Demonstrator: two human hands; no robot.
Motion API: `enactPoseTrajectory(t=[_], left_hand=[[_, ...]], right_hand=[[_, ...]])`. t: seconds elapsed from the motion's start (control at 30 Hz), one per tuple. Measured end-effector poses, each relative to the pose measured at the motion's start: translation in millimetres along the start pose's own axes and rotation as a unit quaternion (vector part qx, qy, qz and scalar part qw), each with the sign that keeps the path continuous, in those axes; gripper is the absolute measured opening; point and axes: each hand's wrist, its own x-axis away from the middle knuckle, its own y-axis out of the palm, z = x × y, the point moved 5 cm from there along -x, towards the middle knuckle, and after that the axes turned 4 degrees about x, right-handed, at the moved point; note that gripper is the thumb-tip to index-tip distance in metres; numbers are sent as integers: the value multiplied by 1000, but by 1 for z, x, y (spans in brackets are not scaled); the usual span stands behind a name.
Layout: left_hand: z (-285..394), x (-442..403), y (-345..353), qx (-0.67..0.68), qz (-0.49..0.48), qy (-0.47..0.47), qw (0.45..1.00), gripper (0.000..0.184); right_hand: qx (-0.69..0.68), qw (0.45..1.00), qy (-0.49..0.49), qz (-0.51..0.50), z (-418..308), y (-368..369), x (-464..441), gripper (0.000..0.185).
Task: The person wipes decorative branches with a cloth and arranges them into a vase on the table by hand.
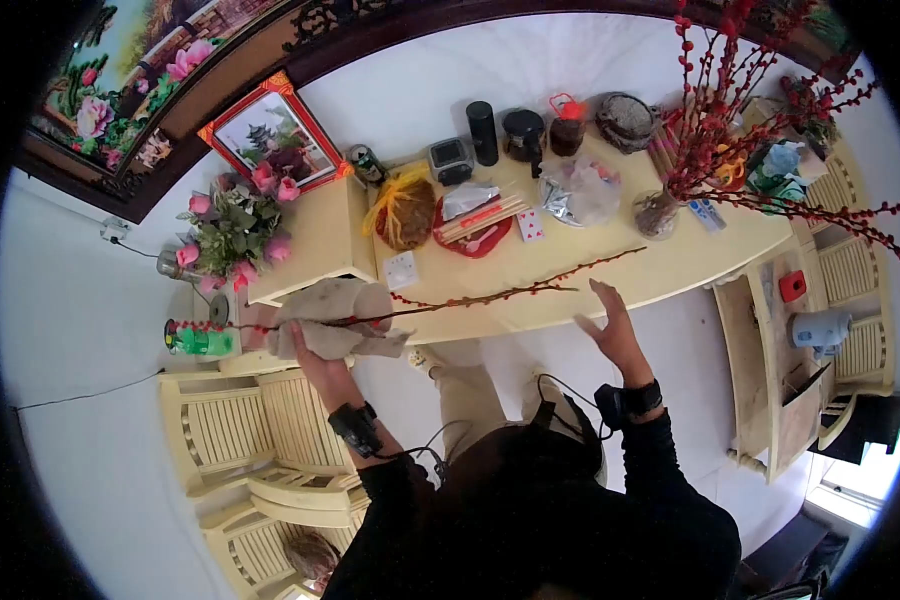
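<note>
A long thin branch with red berries point(490, 298) lies nearly level across the front of the cream table, a forked twig reaching to the right. Around its left part is a beige cloth point(340, 305), and my left hand point(315, 362) is closed on this cloth from below. Whether my fingers also press on the stem is hidden by the folds. My right hand point(613, 332) is at the table's front edge, below the branch's right end, fingers apart and holding nothing.
More red-berry branches stand in a glass vase point(658, 213) on the cream table point(470, 318), some reaching out rightward. Behind the branch are a yellow bag point(405, 210), a red dish of sticks point(475, 225) and a plastic bag point(582, 190). Pink flowers point(240, 230) stand left.
</note>
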Motion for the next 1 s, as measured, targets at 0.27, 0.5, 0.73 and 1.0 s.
enactPoseTrajectory(t=[0.27,0.5,0.73,1.0], left_hand=[[-44,50,70,89,-97,-124,983,43],[-87,140,138,133,-179,-240,945,40],[-104,182,148,175,-263,-288,904,44],[-97,165,137,228,-262,-278,896,52]], right_hand=[[120,973,-189,50,-106,-45,18,62],[105,970,-198,92,-134,-58,22,38],[14,988,-128,86,-101,-79,44,14],[-13,994,-75,83,-82,-124,84,13]])
